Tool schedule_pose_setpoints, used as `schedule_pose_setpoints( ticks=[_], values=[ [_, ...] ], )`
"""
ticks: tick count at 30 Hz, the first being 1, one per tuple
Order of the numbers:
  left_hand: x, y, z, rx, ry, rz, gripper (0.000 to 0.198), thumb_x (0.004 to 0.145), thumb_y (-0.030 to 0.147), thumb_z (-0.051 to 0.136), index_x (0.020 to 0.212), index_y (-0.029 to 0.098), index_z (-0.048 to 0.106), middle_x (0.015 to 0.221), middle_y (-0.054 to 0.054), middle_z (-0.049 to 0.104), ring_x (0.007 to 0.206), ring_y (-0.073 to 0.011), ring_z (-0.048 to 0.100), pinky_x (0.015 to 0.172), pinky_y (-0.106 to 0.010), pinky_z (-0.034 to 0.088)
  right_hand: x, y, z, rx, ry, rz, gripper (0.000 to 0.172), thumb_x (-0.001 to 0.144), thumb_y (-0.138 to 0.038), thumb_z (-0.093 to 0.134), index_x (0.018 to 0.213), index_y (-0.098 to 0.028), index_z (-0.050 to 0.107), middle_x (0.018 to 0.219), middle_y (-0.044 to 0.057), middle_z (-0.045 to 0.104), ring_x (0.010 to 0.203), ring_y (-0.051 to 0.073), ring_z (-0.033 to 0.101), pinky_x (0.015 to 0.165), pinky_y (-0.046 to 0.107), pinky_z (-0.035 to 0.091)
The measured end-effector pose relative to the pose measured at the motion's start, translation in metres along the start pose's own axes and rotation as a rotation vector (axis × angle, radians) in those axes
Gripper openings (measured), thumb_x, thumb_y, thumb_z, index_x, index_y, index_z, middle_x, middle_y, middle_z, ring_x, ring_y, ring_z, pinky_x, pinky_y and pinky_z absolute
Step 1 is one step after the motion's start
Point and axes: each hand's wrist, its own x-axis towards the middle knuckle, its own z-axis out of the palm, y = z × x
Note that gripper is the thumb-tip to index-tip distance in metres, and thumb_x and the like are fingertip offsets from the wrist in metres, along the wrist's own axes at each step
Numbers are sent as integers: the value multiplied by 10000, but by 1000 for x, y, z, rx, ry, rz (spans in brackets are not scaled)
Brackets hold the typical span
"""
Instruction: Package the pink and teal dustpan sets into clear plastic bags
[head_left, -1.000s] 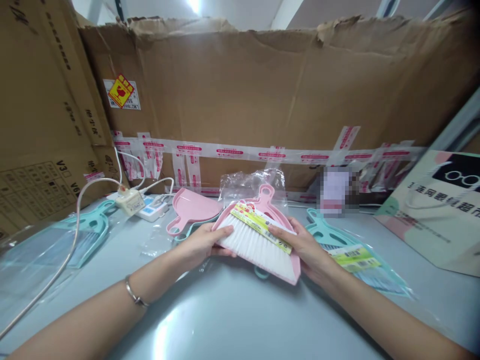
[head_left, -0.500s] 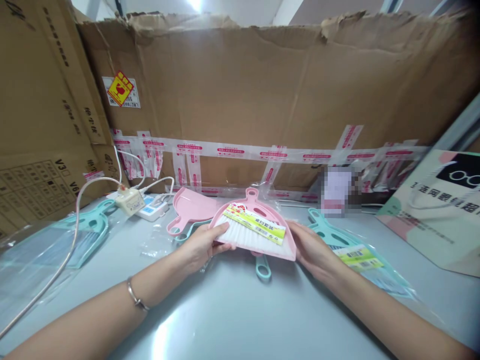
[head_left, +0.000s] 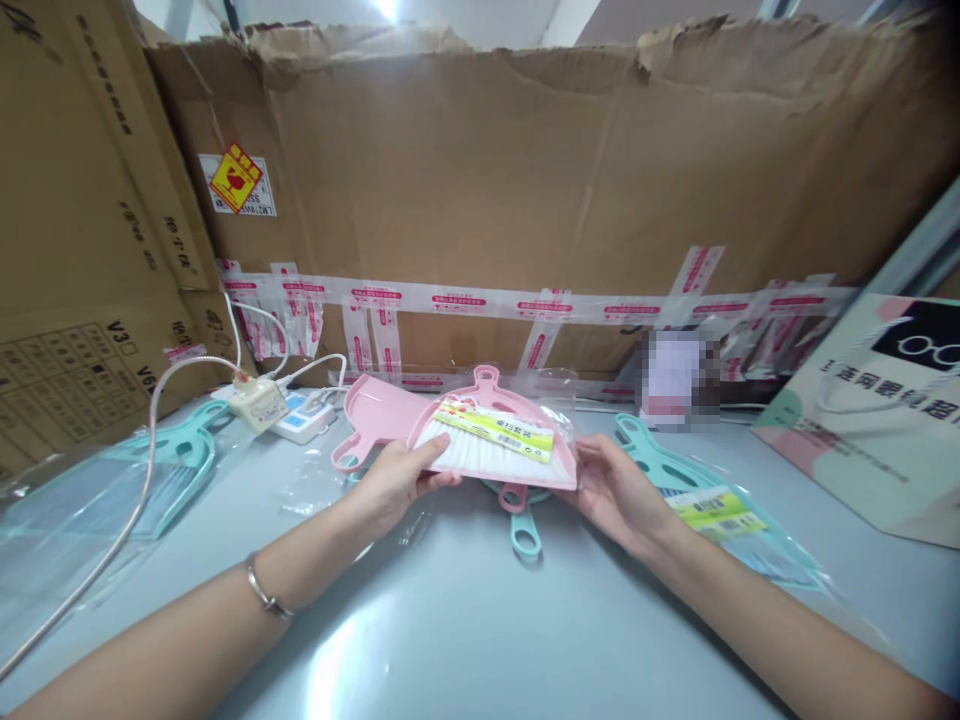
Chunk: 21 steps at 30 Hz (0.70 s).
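Observation:
A pink dustpan and brush set (head_left: pixel 487 455) in clear plastic, with a yellow-green label across its white bristles, is held at the middle of the table. My left hand (head_left: pixel 401 475) grips its left corner, thumb on top and fingers beneath. At the right corner, my right hand (head_left: pixel 607 485) is closed on the edge, some fingers hidden behind. Behind and left lies another pink dustpan (head_left: pixel 382 410). Under the held set, a pink handle loop and a turquoise handle (head_left: pixel 526 535) stick out towards me; the rest of those pieces is covered.
Wrapped turquoise dustpan sets lie at the left (head_left: pixel 180 445) and right (head_left: pixel 712 490). A power strip (head_left: pixel 304 415) with a plug and white cables stands back left. Cardboard (head_left: pixel 465 180) walls the rear. A printed bag (head_left: pixel 877 420) stands at the right.
The held pink set has shifted slightly left and back and tilted flatter, both hands moving with it. More of the pink handle loop beneath it now shows.

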Motion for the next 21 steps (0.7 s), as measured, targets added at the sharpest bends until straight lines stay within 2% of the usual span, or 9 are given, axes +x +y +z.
schedule_pose_setpoints(
  ticks=[2, 5, 9, 11, 15, 18, 21],
  values=[
    [-1, 0, 0, 22, -27, -7, 183, 771, 218, 644, 877, 71, 672, 790, -86, 694, 572, -94, 622, 561, -151, 545, -2, -2, 3, 90, 3, 85, 206, 752, -367, 508, 639, -198, 544, 641, 34, 647, 704, 184, 636, 696, 324, 524],
    [-2, -1, 2, 38, -36, 3, 219, 769, 231, 645, 926, 81, 661, 845, -100, 701, 581, -99, 624, 576, -172, 548, -11, -7, 13, 139, -65, 132, 261, 748, -393, 568, 888, -172, 572, 866, 82, 695, 858, 220, 653, 741, 350, 534],
    [-1, -3, 2, 45, -14, 56, 249, 782, 260, 625, 937, 68, 657, 872, -115, 699, 609, -103, 621, 604, -189, 547, -21, -8, 24, 43, -137, 57, 549, 617, -197, 741, 1101, -194, 480, 1051, 71, 668, 900, 197, 655, 773, 305, 547],
    [-2, -3, 2, 63, -29, 77, 279, 774, 280, 631, 966, 78, 650, 907, -116, 695, 667, -125, 632, 617, -208, 549, -23, -5, 25, 21, -133, 36, 607, 594, -159, 760, 1119, -196, 457, 1078, 71, 658, 897, 194, 658, 768, 294, 556],
    [-4, -3, 4, 143, 8, 87, 346, 761, 305, 632, 1047, 111, 611, 996, -117, 674, 802, -179, 642, 621, -245, 545, -21, 1, 23, 57, -56, 42, 586, 584, -142, 766, 1084, -175, 463, 1052, 78, 665, 892, 202, 664, 722, 267, 578],
    [-4, -5, 5, 179, 126, 114, 414, 740, 307, 644, 1114, 156, 551, 1093, -102, 639, 880, -182, 631, 661, -249, 533, -19, 2, 21, 86, -32, 57, 570, 584, -112, 758, 1071, -173, 466, 1042, 76, 670, 898, 205, 666, 699, 249, 585],
    [-2, -6, 3, 185, 248, 198, 461, 703, 332, 672, 1118, 188, 532, 1123, -80, 622, 904, -162, 621, 689, -226, 508, -19, 2, 21, 105, -35, 66, 561, 596, -94, 748, 1076, -174, 469, 1042, 74, 672, 885, 206, 672, 679, 237, 590]
  ],
)
